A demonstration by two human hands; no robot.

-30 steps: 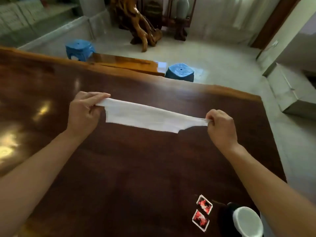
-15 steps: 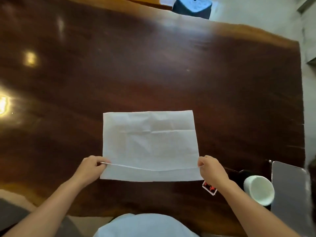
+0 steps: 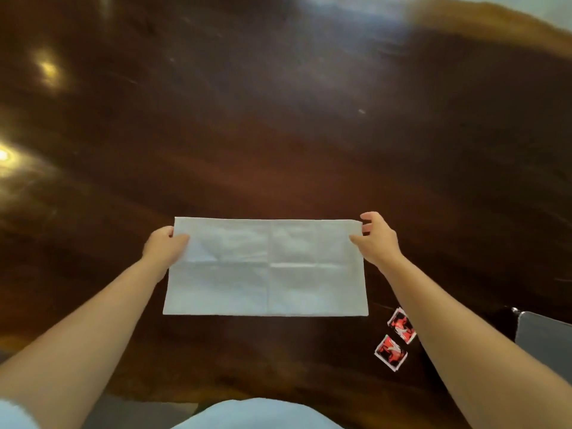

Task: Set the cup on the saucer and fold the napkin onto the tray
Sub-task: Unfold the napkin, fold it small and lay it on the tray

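Now napkin [image 3: 266, 267] lies folded, seemingly halved.

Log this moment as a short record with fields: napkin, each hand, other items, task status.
napkin: white napkin folded to a wide rectangle, flat on the dark wooden table, creases visible
left hand: left hand pinching the far left corner
right hand: right hand at the far right corner, fingers loosening
other items: two red packets to the right of the napkin; grey tray at the right edge
cup and saucer: not in view
task status: napkin not yet on tray
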